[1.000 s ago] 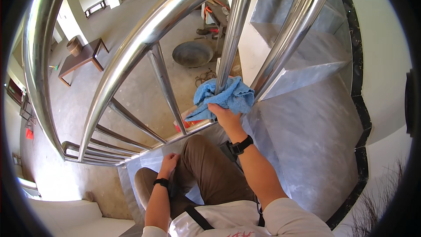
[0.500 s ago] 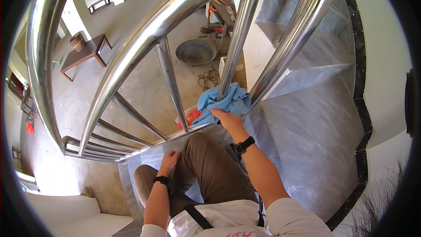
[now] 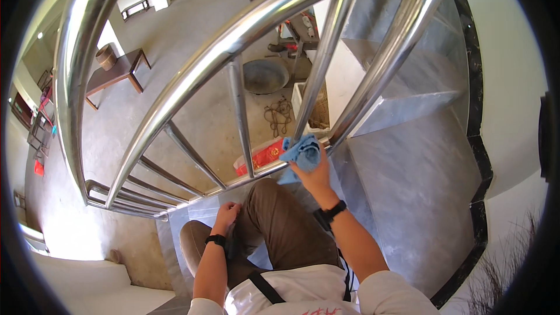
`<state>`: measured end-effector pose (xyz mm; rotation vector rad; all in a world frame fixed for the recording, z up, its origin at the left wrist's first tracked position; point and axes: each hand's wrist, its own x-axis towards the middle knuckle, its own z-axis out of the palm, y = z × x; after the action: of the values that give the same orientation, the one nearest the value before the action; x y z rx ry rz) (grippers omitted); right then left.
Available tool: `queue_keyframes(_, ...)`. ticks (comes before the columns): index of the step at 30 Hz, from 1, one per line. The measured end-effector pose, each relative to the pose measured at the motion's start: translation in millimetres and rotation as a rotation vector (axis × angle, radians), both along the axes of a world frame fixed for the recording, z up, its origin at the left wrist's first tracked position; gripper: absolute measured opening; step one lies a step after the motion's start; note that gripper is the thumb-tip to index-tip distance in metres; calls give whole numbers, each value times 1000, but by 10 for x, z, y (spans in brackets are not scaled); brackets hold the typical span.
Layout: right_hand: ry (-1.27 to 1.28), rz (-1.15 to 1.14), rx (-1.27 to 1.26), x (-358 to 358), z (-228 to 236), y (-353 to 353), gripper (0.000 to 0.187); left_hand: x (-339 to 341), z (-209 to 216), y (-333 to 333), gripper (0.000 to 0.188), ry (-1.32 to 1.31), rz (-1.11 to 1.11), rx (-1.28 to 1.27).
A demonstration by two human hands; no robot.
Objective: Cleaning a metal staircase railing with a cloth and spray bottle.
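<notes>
My right hand (image 3: 315, 178) is closed on a bunched light-blue cloth (image 3: 303, 154). The cloth is pressed against the foot of a shiny metal baluster (image 3: 317, 79), close to the bottom rail (image 3: 269, 170). Part of the cloth hangs below my fingers, and my palm side is partly hidden by it. My left hand (image 3: 228, 214) rests on my bent leg beside the knee, its fingers curled in with nothing visible in them. A thick curved metal handrail (image 3: 201, 55) sweeps over the balusters in front of me.
Grey marble steps (image 3: 408, 111) rise at my right, edged by a black border along the white wall. Beyond the railing, on the lower floor, are a red package (image 3: 267, 156), a large round pan (image 3: 265, 76), coiled rope (image 3: 279, 115), a white basket (image 3: 319, 108) and a wooden table (image 3: 119, 74).
My right hand and the cloth have slid down the baluster toward its foot, and the cloth is more tightly bunched. The view has shifted slightly. My left hand stays on my leg.
</notes>
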<state>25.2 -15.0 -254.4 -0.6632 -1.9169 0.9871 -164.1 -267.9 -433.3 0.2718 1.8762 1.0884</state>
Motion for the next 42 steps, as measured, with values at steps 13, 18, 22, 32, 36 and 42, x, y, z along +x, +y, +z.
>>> queue_keyframes(13,-823,53,833,74,418,155,93,18,-96,75,26,111,-36,34)
queue_keyframes(18,-948,116,761,-97,354,368,79,48,-231,36,37,193,-52,-19)
queue_keyframes(22,-1061,221,520,-296,517,525,62,6,-228,61,38,212,-85,-5)
queue_keyframes(32,-1482,484,331,-777,421,985,78,-54,-353,88,36,218,-84,-7)
queue_keyframes(36,-1520,609,285,-833,436,1050,79,-43,-329,81,33,189,-81,29)
queue_keyframes(42,-1458,562,313,-766,409,1101,78,-13,-133,75,25,146,-88,41)
